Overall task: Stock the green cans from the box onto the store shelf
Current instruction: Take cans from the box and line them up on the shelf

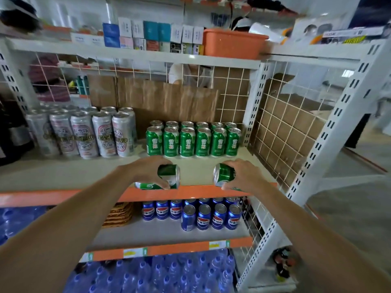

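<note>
Head view: a person's left hand (146,169) grips two cans lying on their sides, a top green can (169,172) over a lower green can (146,185), above the front edge of the shelf (101,172). At three o'clock from it, the right hand (243,174) curls round a tilted green can (225,173), its lid facing the left hand. At twelve o'clock from the hands, the stocked green cans (193,141) stand upright in two rows, well apart from both hands. Tall silver cans (84,134) stand at ten o'clock, blue cans (211,216) at six o'clock on the board below, and an orange basket (230,43) at one o'clock above.
</note>
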`<state>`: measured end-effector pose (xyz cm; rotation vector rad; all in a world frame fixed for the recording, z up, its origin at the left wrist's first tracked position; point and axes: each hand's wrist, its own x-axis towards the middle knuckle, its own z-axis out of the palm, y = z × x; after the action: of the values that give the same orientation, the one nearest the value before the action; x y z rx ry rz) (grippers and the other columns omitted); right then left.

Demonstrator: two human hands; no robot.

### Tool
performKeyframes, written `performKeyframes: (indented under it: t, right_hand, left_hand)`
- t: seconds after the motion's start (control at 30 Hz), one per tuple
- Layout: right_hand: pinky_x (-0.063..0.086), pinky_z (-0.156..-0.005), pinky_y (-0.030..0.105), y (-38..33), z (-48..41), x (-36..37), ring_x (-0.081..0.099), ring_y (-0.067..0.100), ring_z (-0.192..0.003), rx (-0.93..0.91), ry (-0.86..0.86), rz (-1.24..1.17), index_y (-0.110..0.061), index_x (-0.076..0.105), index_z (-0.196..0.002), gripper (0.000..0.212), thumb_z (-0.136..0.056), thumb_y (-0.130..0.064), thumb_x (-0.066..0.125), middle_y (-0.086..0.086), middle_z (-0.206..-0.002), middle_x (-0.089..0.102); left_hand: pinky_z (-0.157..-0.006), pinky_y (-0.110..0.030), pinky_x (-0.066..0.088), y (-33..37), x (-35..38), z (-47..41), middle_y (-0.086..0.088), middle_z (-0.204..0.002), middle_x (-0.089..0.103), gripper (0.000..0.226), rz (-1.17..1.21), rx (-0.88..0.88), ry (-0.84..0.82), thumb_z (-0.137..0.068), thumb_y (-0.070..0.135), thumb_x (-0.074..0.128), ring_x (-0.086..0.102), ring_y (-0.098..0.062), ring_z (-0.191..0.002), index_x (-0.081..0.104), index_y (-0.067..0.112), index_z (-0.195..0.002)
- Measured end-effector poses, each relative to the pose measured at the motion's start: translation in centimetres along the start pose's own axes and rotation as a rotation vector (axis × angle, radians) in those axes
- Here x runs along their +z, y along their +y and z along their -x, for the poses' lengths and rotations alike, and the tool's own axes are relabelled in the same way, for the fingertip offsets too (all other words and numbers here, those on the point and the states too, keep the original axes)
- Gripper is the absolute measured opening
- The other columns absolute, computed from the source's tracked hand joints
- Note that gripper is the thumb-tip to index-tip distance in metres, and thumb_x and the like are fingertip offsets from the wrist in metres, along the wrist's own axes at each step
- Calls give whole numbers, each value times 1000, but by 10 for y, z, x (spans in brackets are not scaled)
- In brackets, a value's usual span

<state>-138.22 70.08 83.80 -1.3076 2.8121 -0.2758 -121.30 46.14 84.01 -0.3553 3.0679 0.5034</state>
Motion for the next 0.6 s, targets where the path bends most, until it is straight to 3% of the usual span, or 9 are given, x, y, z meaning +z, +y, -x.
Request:
performKeyframes:
  t: [0.33,0.5,0.6]
  right_hand:
    - [40,-98,39,26,-52,15,46,24,-122,-27,-27,44,-32,38,-140,85,-67,-43,79,-1,-135,49]
    - [42,-98,40,43,-78,25,48,25,-121,-54,-51,59,-31,37,-141,87,-66,-40,81,1,-134,50]
    - [40,-98,38,52,-88,31,47,25,-122,-49,-62,74,-32,34,-141,87,-67,-38,80,1,-136,48]
  left_hand:
    - [-89,-27,40,-14,2,-45,1,-119,51,76,-2,-54,18,-66,45,79,47,-15,-105,48,21,-131]
    - [-94,-37,43,-22,4,-60,2,-113,51,74,11,-126,27,-65,46,80,49,-18,-105,49,21,-128]
    - [-94,-35,42,-22,4,-65,3,-110,49,73,2,-136,38,-67,44,79,48,-18,-105,48,21,-130]
